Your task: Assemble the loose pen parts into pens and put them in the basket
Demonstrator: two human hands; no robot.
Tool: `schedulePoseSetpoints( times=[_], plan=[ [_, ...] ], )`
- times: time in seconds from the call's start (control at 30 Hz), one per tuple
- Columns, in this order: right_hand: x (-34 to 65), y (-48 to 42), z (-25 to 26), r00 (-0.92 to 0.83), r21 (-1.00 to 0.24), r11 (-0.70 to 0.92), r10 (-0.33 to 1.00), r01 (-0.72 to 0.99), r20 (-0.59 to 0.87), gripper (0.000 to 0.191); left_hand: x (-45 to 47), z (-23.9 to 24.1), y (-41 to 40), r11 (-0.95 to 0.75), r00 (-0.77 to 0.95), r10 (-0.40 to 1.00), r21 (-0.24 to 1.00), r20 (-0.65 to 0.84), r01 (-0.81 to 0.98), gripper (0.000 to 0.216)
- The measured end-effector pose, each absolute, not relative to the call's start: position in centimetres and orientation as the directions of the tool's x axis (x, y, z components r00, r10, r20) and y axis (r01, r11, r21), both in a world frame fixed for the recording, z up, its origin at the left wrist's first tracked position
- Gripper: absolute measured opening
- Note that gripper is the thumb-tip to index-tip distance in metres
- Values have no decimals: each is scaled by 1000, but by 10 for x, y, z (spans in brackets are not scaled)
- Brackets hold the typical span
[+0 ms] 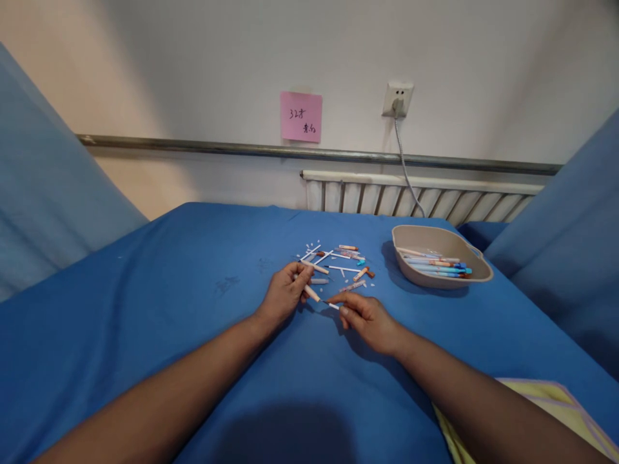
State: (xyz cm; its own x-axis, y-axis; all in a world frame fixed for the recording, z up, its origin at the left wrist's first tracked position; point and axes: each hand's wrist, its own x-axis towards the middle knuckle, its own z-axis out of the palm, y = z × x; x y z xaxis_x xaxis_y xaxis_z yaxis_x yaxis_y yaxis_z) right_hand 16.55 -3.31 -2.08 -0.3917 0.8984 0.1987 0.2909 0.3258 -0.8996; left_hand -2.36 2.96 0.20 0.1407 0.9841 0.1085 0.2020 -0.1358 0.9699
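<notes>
Several whole pens already lie in the beige tray [478, 276], while a scatter of loose pen parts [333, 261] waits on the blue worktop [145, 309] just beyond the hands, so the work looks partly done. The left hand [283, 296] pinches a pen barrel [311, 293] and the right hand [365, 316] pinches a thin refill [333, 305], tips nearly meeting (whether they touch is too small to tell).

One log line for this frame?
left hand: holds pen barrel | right hand: holds refill | loose pen parts behind | tray: pens
</notes>
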Motion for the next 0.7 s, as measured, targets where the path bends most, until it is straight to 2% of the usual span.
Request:
schedulePoseSetpoints(
  times=[0.33, 0.7],
  plan=[
    [165, -32, -22, -384, -899, 313, 905, 306, 184, 29, -23, 1, 26, -175, 166, 977, 954, 136, 244, 30],
    [171, -24, -29, -324, -936, 256, 930, 240, 171, 20, -16, 1, 17, -65, 319, 947, 990, 21, 127, 28]
  ],
)
